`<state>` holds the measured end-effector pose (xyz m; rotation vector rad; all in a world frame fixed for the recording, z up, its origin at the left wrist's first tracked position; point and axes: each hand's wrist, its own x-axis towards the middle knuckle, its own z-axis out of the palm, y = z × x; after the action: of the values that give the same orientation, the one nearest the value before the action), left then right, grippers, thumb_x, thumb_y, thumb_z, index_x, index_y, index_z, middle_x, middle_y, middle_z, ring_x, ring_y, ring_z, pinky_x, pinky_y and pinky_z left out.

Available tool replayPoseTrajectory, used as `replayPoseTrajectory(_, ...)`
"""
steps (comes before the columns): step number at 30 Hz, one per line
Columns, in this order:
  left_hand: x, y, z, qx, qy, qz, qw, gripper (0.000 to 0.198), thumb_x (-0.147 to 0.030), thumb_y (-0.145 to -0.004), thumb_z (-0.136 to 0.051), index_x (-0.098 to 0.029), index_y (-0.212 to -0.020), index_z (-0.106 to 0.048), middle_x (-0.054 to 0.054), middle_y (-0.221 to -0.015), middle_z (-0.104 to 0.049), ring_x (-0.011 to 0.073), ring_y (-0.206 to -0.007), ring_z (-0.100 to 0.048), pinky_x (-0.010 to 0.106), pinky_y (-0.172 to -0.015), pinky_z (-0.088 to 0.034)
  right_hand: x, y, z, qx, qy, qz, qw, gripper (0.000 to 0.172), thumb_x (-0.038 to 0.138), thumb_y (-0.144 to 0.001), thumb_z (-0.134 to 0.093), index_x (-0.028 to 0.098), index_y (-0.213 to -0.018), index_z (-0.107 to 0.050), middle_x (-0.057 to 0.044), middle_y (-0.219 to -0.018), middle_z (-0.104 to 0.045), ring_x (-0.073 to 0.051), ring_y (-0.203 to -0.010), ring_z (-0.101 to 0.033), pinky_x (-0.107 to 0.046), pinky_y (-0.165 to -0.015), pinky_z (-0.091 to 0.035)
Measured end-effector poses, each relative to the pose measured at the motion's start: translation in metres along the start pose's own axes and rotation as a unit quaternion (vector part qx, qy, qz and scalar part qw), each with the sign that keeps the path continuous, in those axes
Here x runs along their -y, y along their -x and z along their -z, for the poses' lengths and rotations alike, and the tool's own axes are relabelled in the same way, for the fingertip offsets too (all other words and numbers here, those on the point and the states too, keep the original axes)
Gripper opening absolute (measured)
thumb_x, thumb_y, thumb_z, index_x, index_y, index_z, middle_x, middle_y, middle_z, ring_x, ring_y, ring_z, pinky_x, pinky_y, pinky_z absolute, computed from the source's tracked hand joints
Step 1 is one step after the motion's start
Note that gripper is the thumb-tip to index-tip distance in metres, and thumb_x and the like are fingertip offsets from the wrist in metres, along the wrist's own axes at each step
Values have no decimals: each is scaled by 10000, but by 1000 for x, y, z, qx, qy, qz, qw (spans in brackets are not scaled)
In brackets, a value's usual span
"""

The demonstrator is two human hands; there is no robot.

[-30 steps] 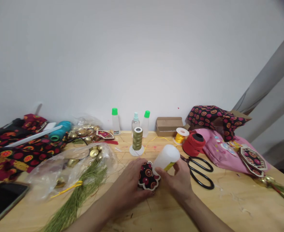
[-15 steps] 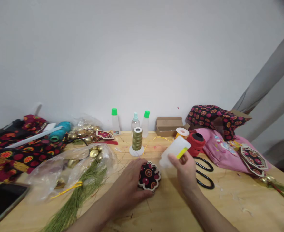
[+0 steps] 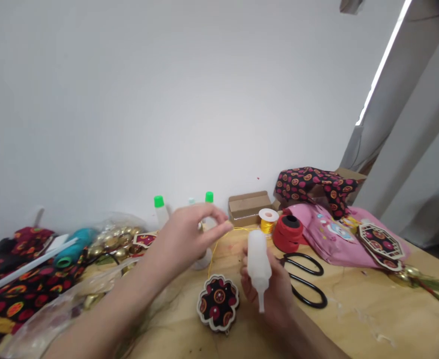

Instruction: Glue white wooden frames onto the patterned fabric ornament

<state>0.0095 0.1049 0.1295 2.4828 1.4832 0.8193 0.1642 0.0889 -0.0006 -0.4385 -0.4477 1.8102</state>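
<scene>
My right hand (image 3: 269, 286) is wrapped round a translucent white glue bottle (image 3: 258, 257), tipped so its thin nozzle points down. Below and left of the bottle, a scalloped flower-shaped ornament (image 3: 218, 303) lies on the table, dark patterned fabric inside a pale wooden edge. Neither hand touches it. My left hand (image 3: 195, 229) is raised above and behind the ornament, thumb and fingertips drawn together in a pinch. Whatever is between those fingertips, if anything, is too small to make out. Yellow cord (image 3: 239, 228) passes behind the fingertips.
Black-handled scissors (image 3: 309, 284), a red spool (image 3: 288, 233) and a yellow cord spool (image 3: 267, 222) lie right of the bottle. Behind my left hand are green-capped bottles (image 3: 159, 202). Patterned fabric (image 3: 13, 294) and gold bells (image 3: 118, 242) fill the left; a pink bag (image 3: 316, 232) lies right.
My left hand has let go of the flower-shaped ornament and risen away from it. My right hand has turned the glue bottle nozzle down. The view has shifted, too.
</scene>
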Motion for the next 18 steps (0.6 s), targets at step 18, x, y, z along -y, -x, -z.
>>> replayPoseTrajectory(18,26,-160,-134,380,-233,-8,895,279,-293,-855,-509,-176,-1109,-522,72,-1130,-554,193,-933,-574,395,-778,-490,-13,-4,7,4,-120,-138,983,358,419,-581,-720,146,-795,-631,-22,-555,-620,-132,-480,-557,-222,-443,-417)
